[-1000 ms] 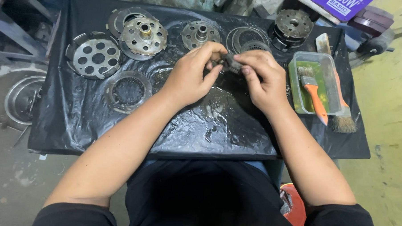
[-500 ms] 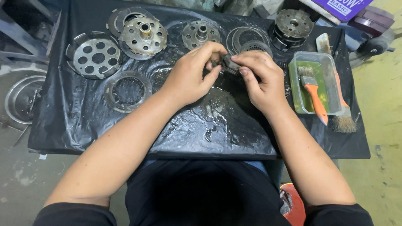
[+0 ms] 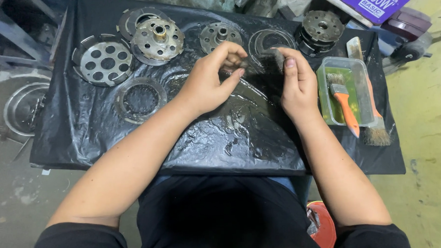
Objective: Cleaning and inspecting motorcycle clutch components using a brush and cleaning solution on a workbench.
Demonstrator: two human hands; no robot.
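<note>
Below us, a counter (image 3: 84,133) draped in wet black plastic carries round metal clutch parts: a perforated plate (image 3: 103,63) at far left, a hubbed disc (image 3: 157,39) beside it, a flat ring (image 3: 140,99) nearer us. At right, a clear green-bottomed tray (image 3: 327,93) holds an orange-handled brush (image 3: 344,105). Our left hand (image 3: 209,83) pinches a small dark part (image 3: 242,64); our right hand (image 3: 300,84) grips a dark, fuzzy scrubbing pad (image 3: 277,58) just beside it

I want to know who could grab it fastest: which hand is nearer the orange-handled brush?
Right. The right hand is just beside the clear tray holding the orange-handled brush; the left hand is farther off, across the black sheet.
</note>
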